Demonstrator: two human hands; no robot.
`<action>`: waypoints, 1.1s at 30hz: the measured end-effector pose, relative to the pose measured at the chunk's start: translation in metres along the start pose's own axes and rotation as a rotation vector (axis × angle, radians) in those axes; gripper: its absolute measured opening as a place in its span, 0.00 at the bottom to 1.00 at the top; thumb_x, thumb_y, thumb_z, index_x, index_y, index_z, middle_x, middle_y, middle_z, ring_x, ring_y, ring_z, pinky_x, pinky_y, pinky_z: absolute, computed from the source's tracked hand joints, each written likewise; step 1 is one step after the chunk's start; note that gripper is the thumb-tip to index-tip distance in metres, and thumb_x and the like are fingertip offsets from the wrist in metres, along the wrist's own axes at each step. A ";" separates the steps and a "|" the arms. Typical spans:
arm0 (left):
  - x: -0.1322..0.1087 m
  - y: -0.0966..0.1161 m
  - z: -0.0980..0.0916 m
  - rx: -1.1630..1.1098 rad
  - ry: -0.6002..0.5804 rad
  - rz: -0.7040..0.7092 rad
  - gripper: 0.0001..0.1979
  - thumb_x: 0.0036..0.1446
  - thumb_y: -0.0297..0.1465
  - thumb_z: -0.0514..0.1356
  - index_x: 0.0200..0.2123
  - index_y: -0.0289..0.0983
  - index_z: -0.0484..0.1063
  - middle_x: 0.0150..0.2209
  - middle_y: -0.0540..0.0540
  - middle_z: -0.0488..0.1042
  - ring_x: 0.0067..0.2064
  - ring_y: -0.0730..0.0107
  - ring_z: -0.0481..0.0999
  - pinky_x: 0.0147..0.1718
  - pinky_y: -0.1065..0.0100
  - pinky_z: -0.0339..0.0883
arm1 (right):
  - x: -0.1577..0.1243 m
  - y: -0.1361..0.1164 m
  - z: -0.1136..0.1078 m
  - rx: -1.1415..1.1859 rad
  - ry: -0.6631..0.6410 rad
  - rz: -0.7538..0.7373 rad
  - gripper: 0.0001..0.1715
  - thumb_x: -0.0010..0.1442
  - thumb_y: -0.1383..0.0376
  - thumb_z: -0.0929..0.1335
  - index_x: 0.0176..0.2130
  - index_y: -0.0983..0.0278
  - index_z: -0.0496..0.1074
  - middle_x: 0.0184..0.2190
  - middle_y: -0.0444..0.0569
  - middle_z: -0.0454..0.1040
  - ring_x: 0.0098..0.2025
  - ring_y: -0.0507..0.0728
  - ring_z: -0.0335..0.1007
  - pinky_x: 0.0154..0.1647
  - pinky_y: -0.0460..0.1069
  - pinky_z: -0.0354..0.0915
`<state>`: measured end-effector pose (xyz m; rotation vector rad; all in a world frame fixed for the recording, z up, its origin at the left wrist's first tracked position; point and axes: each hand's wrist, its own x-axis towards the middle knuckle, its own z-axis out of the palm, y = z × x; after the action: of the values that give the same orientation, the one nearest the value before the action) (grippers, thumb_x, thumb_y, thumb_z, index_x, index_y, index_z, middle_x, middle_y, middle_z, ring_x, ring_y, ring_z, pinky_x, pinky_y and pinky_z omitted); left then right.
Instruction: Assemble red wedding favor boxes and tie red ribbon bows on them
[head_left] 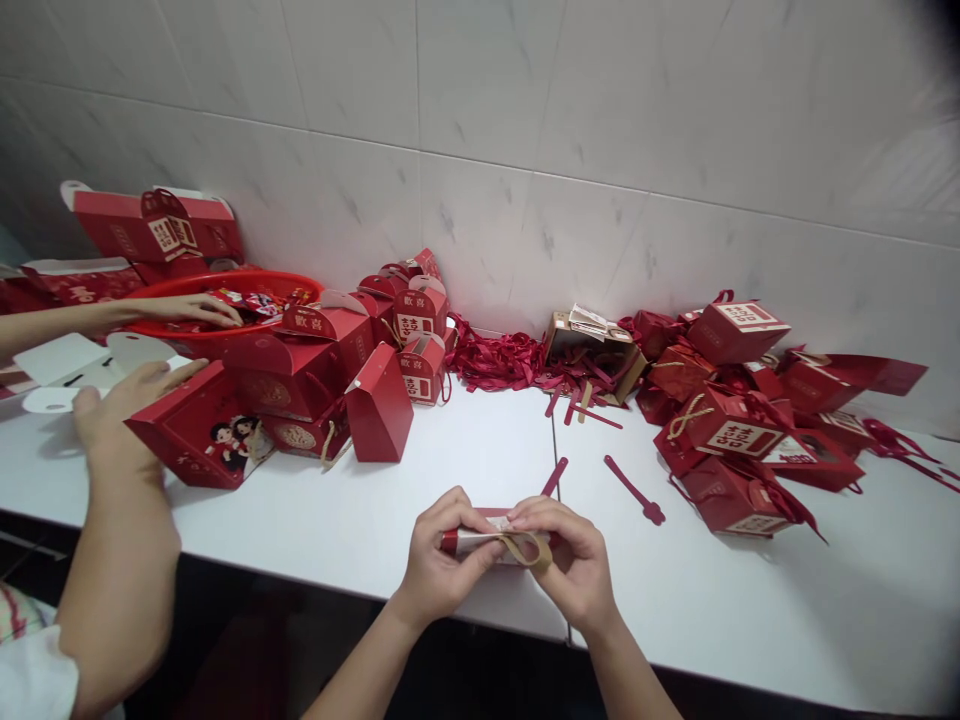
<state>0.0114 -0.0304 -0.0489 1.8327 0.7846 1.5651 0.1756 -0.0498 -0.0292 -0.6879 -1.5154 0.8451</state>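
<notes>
Left hand (442, 545) and right hand (574, 560): fingers clamped on opposite ends of a red-and-white box (466, 541), held above the worktop's (480, 430) near edge; tan strap (543, 556) looped between thumbs. Beyond, a loose dark-red strap (634, 488). By the back edge: red ribbon heap (496, 355), open carton (632, 368). Toward the right end, piled gift boxes (739, 430). Toward the left, red basin (300, 283), co-worker's hand (212, 310) inside.

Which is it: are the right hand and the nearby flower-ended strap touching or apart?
Apart. The head view shows white table between the right hand and the flower-ended strap.
</notes>
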 end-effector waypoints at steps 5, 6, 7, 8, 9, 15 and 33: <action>0.003 0.001 0.000 0.040 -0.009 -0.034 0.08 0.50 0.29 0.65 0.37 0.37 0.76 0.26 0.49 0.69 0.27 0.69 0.69 0.26 0.69 0.63 | 0.002 0.002 0.000 -0.026 -0.010 -0.036 0.09 0.57 0.69 0.68 0.39 0.59 0.75 0.33 0.51 0.76 0.39 0.60 0.73 0.41 0.55 0.69; 0.003 0.001 0.000 0.047 -0.016 -0.029 0.11 0.50 0.29 0.65 0.39 0.38 0.76 0.26 0.49 0.69 0.27 0.69 0.69 0.26 0.69 0.63 | 0.001 0.002 0.000 -0.027 -0.007 -0.036 0.09 0.56 0.69 0.68 0.39 0.59 0.75 0.33 0.51 0.76 0.39 0.60 0.72 0.40 0.55 0.69; 0.003 0.002 0.000 0.050 -0.023 -0.019 0.12 0.51 0.29 0.65 0.41 0.38 0.77 0.25 0.48 0.69 0.27 0.69 0.69 0.25 0.69 0.63 | 0.001 0.002 0.001 -0.027 -0.003 -0.036 0.10 0.56 0.69 0.67 0.39 0.59 0.74 0.33 0.51 0.76 0.39 0.60 0.72 0.40 0.55 0.69; 0.003 0.001 0.000 0.048 -0.029 -0.007 0.11 0.51 0.29 0.65 0.41 0.38 0.77 0.25 0.48 0.69 0.27 0.69 0.68 0.25 0.69 0.63 | 0.001 0.002 0.001 -0.026 0.002 -0.037 0.10 0.56 0.70 0.67 0.39 0.59 0.74 0.33 0.51 0.76 0.39 0.60 0.72 0.40 0.55 0.69; 0.003 0.001 0.000 0.040 -0.032 0.006 0.10 0.51 0.29 0.65 0.39 0.39 0.78 0.25 0.48 0.70 0.27 0.69 0.68 0.25 0.69 0.62 | 0.000 0.001 0.002 -0.024 0.008 -0.039 0.11 0.56 0.70 0.67 0.39 0.59 0.74 0.33 0.50 0.75 0.39 0.60 0.72 0.40 0.55 0.69; 0.003 0.001 -0.001 0.013 -0.025 0.006 0.04 0.51 0.28 0.65 0.32 0.37 0.76 0.25 0.48 0.69 0.26 0.70 0.67 0.24 0.69 0.61 | 0.000 -0.002 0.004 -0.027 0.037 -0.055 0.11 0.55 0.71 0.67 0.38 0.58 0.74 0.31 0.50 0.74 0.38 0.60 0.71 0.38 0.54 0.68; 0.003 -0.003 -0.002 0.000 -0.087 -0.029 0.06 0.52 0.29 0.65 0.26 0.37 0.71 0.24 0.51 0.65 0.25 0.72 0.66 0.25 0.71 0.60 | -0.018 0.000 -0.032 -0.382 -0.213 0.216 0.18 0.59 0.68 0.66 0.50 0.56 0.71 0.44 0.52 0.67 0.40 0.58 0.70 0.38 0.52 0.71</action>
<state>0.0092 -0.0259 -0.0485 1.8674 0.7678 1.4572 0.2092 -0.0608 -0.0387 -1.0835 -1.8427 0.8160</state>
